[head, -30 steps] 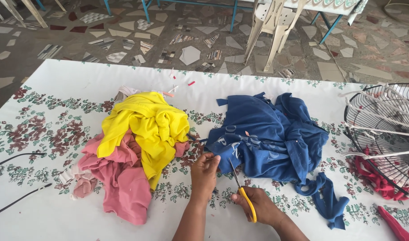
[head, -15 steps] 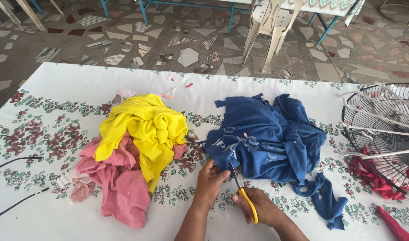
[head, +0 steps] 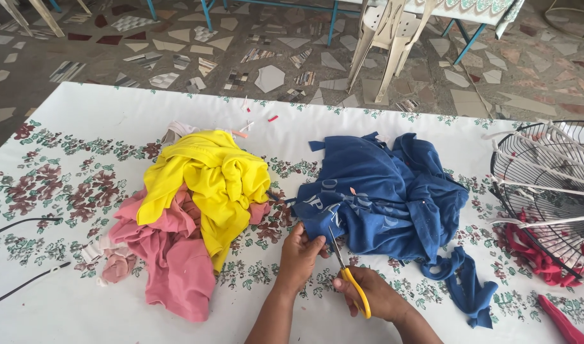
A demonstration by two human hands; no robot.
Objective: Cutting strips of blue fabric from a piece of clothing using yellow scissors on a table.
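Head view: right hand around scissors

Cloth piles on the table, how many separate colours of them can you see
4: yellow cloth heaped on pink cloth at left, blue cloth at centre by both hands, red cloth under the wire fan guard. More may be hidden underneath.

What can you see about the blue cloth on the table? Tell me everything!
The blue cloth is a soft, crumpled garment with pale print, lying in a heap on the flowered tablecloth. A twisted strip trails off at its lower right. The left hand pinches its near edge, and the right hand holds yellow-handled scissors with blades pointing into that edge. It lies right of the yellow cloth, apart from it.
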